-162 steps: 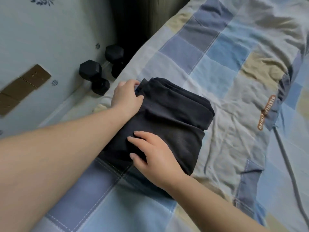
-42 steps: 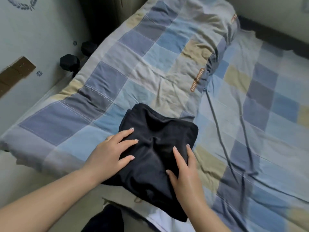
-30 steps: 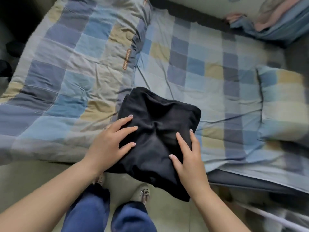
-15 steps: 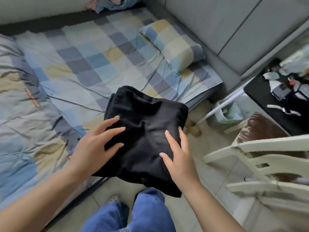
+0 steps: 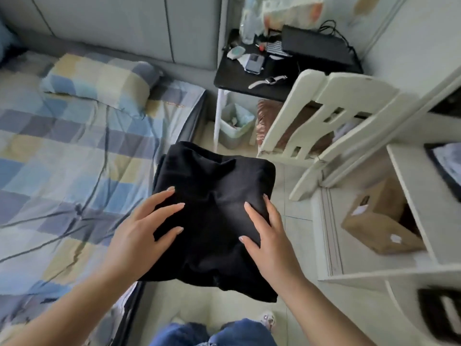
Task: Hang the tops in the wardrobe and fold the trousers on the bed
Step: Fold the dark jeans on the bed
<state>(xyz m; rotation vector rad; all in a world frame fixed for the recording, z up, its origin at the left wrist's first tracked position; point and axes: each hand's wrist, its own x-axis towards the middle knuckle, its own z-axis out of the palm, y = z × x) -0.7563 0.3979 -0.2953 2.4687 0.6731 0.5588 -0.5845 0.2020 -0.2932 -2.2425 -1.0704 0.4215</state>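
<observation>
Beside the checked bed (image 5: 62,171) at nine o'clock, the folded black trousers (image 5: 214,208) are carried off it, gripped between left hand (image 5: 139,236) and right hand (image 5: 269,240), so folding looks done and hanging tops is not shown.

A home bedroom — checked bed (image 5: 62,176) and pillow (image 5: 99,82), cluttered bedside table (image 5: 239,81), white chair (image 5: 331,121).

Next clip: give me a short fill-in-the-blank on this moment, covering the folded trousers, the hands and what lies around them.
1. The folded black trousers are carried by ____ hands.
2. The pillow lies on the ____.
3. The wristwatch lies on the ____ side table.
4. The cardboard box sits on a white ____.

Missing words: two (both); bed; black; shelf
</observation>
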